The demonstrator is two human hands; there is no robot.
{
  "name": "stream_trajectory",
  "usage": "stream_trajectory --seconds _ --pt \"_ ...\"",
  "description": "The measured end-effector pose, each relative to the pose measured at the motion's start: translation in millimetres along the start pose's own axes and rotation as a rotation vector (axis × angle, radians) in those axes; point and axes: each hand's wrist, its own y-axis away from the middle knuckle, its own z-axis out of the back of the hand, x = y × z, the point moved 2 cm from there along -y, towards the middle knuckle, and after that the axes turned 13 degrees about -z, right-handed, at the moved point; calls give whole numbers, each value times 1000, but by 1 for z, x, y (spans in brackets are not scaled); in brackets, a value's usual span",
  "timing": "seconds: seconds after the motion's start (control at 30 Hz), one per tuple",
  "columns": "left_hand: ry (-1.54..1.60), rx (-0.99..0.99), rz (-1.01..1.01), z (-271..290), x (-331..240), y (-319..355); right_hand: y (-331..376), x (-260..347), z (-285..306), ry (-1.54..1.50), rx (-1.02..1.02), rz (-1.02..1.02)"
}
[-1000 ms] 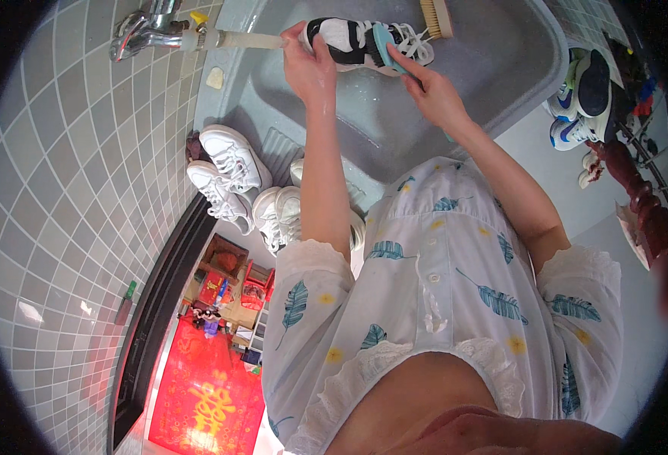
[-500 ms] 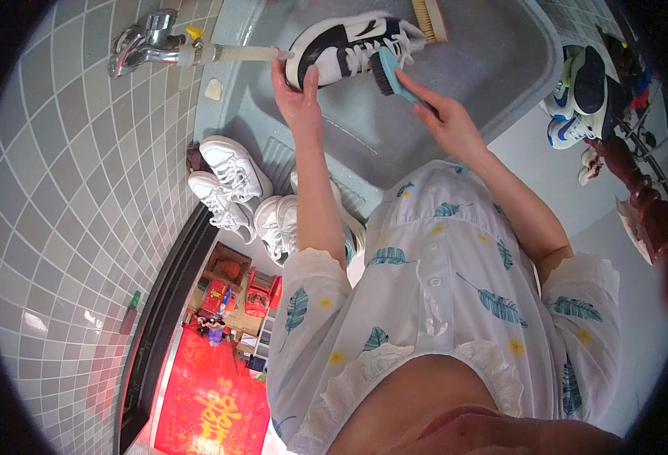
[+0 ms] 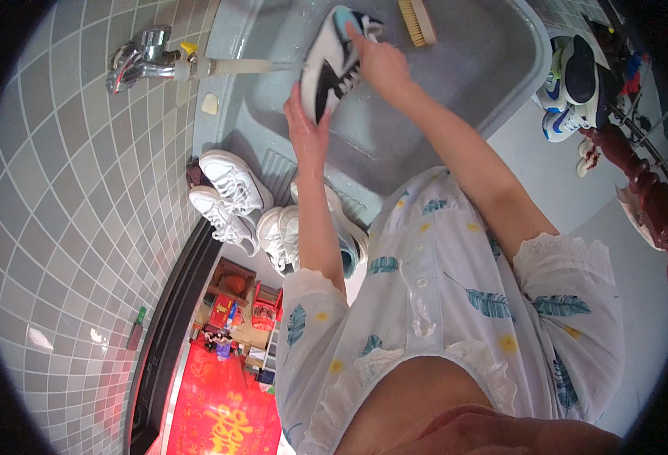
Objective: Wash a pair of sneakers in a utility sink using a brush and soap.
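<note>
A black-and-white sneaker is tilted over the grey sink, its toe pointing away from me. My left hand is closed around the heel end. My right hand grips a blue scrub brush and presses it against the upper near the toe; the bristles are hidden. From the hose on the tap at the left, a thin stream runs toward the side of the sneaker. A wooden brush with pale bristles lies in the sink beyond my right hand.
White sneakers stand left of my left forearm, with more pale shoes beside them. A piece of soap rests on the sink's left ledge. Other shoes sit at the far right. A tiled wall rises on the left.
The sneaker has turned from lying sideways to pointing away from me. My right hand has moved left and farther off, bringing the brush from the laces to the toe area.
</note>
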Motion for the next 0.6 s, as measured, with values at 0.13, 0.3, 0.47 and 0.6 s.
stream_trajectory --seconds 0.13,0.3,0.47,0.6 --pt "-118 135 20 -12 10 11 62 5 -21 134 164 216" --pt "-143 155 -2 -22 10 4 -17 -24 -27 140 125 40" --pt "-146 158 66 -16 20 9 55 2 -31 46 242 173" --pt "-137 175 -3 -18 19 -7 -2 -24 -27 -75 93 -14"
